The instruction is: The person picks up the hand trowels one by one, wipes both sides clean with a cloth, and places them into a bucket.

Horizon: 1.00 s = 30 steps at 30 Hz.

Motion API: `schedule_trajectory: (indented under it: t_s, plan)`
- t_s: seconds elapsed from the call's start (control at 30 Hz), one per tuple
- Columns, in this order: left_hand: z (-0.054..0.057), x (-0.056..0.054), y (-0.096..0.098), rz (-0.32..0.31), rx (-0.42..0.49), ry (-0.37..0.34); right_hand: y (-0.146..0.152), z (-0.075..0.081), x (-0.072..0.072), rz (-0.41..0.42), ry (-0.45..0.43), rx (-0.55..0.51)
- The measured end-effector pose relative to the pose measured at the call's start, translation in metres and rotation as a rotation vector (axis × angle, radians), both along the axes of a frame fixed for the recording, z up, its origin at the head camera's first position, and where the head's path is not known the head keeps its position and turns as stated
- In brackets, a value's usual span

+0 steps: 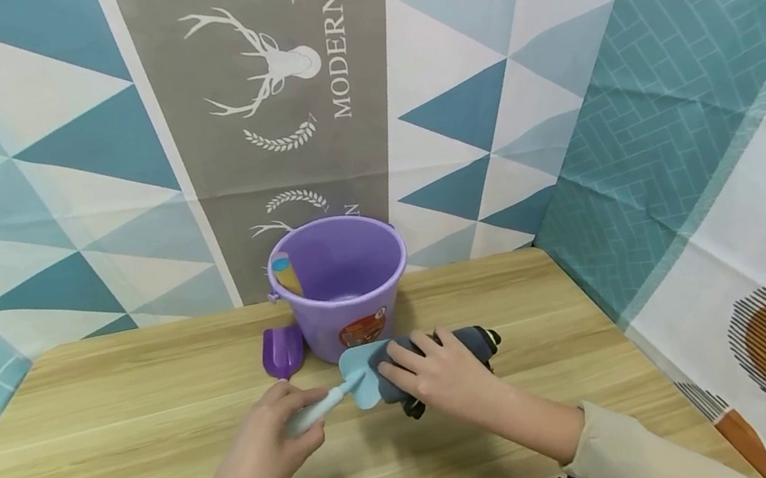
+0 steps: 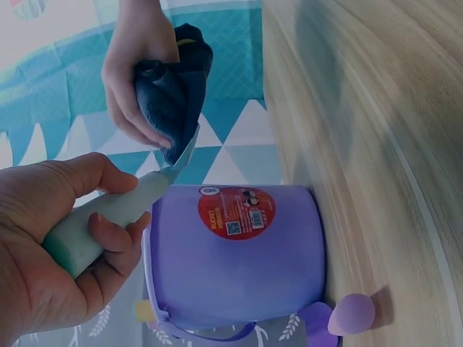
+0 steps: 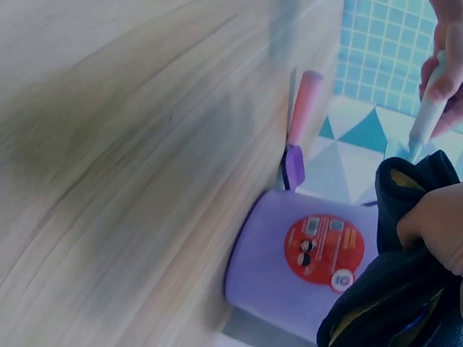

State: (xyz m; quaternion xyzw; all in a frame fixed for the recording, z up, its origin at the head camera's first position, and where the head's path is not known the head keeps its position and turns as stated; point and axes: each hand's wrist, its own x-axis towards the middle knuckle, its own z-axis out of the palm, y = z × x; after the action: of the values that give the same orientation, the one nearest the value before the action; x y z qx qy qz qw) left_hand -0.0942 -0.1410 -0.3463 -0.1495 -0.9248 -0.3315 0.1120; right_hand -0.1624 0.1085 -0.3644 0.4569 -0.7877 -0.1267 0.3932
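Note:
My left hand (image 1: 265,441) grips the pale handle of a light blue toy shovel (image 1: 365,397), its blade pointing right. My right hand (image 1: 447,376) holds a bunched dark blue cloth (image 1: 474,339) against the blade. Part of the blade is hidden behind the cloth. In the left wrist view, fingers and thumb curl round the shovel handle (image 2: 123,210). From the right wrist, the folded cloth (image 3: 362,296) shows a yellowish inner side, with the other hand on the shovel beyond it. Both hands are above the table, just in front of a purple bucket (image 1: 318,330).
The bucket stands upright at the table's back edge, a red label on its front. A yellow and blue piece (image 1: 290,278) leans inside it. Left of the bucket lies a purple scoop (image 1: 284,352). Patterned cloth hangings (image 1: 292,153) rise behind the wooden table (image 1: 122,452).

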Motion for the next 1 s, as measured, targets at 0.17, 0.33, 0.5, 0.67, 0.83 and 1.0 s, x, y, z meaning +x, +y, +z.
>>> schedule_trajectory:
  t_s: [0.17,0.33,0.5,0.67,0.83,1.0]
  plan:
    - [0.001,0.0,-0.002,0.008,0.01,0.0,0.011,0.004,-0.001,-0.043,-0.063,-0.021]
    - [0.001,-0.001,-0.002,0.02,0.022,-0.01,0.01,0.007,0.0,0.003,-0.011,-0.07]
    - [0.004,-0.002,0.004,0.027,0.021,-0.045,-0.003,0.006,0.008,0.151,0.06,-0.077]
    - [0.006,-0.001,0.008,0.02,0.017,-0.052,-0.008,0.005,0.014,0.153,0.038,-0.041]
    - [0.005,0.001,0.008,0.007,0.015,0.01,-0.003,0.006,0.014,0.074,0.02,-0.002]
    - [0.003,0.002,0.004,-0.002,0.008,0.047,0.007,0.008,0.008,-0.012,-0.027,0.001]
